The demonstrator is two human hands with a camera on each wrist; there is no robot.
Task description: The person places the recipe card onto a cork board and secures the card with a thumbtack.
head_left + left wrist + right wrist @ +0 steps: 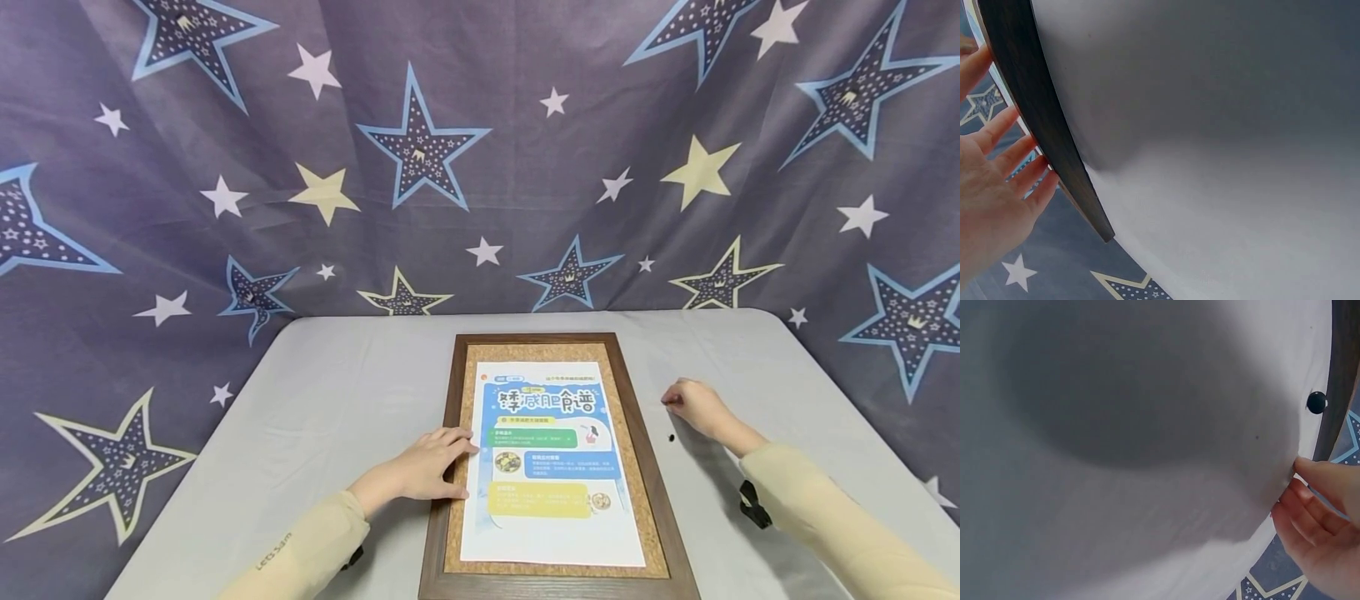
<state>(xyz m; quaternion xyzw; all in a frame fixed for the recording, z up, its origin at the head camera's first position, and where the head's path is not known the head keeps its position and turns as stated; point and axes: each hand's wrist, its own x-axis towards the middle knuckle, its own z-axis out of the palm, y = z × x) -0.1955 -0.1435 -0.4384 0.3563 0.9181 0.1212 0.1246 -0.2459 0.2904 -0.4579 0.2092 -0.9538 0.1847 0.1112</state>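
Note:
A cork board (pixel 454 533) with a brown wooden frame lies on the table. On it is a printed poster (pixel 555 542) with blue, green and yellow blocks. My left hand (pixel 427 467) rests across the board's left edge, its fingers spread and their tips on the poster's edge. The left wrist view shows these fingers along the dark frame (pixel 1041 106). Right of the board, my right hand (pixel 697 406) has its bent fingertips at the table surface. A tiny dark spot shows at those tips; whether they pinch it is unclear. Close by lies a small round black piece (pixel 1317 402).
A small red-orange dot (pixel 483 377) marks the poster's upper left corner. Grey cloth covers the table (pixel 315 375). Behind it hangs a star-patterned curtain (pixel 510 192). Black straps (pixel 753 504) show below the right wrist.

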